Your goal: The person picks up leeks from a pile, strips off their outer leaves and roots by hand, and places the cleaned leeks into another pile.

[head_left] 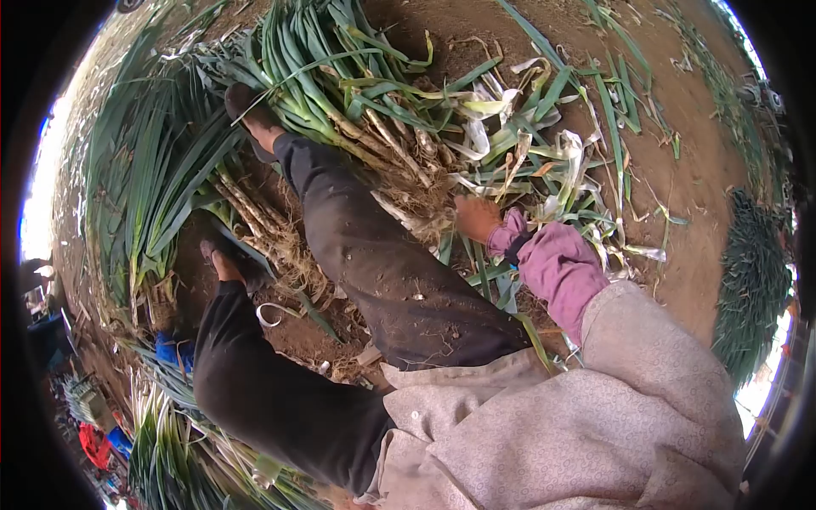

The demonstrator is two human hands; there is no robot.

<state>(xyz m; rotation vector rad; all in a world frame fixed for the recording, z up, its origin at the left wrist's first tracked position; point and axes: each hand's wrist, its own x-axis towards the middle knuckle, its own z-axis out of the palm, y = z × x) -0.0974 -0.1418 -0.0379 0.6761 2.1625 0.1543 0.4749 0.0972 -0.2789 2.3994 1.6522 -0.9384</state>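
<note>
My right hand [478,217], below a pink sleeve [557,268], is closed beside the root ends of a pile of leeks [314,76]. Its fingers are curled and partly hidden, so I cannot make out what is in them. Shaggy, soil-covered roots [429,200] lie just to the left of the hand. Stripped leaves and pale outer skins [565,161] are scattered above and to the right of it. My left hand does not show.
My legs [382,263] stretch across the bare soil between leek piles. More leeks [140,187] lie at the left, with another bunch [170,455] at the lower left. A dense green heap [752,289] stands at the far right. A white ring-shaped strip [270,315] lies between my legs.
</note>
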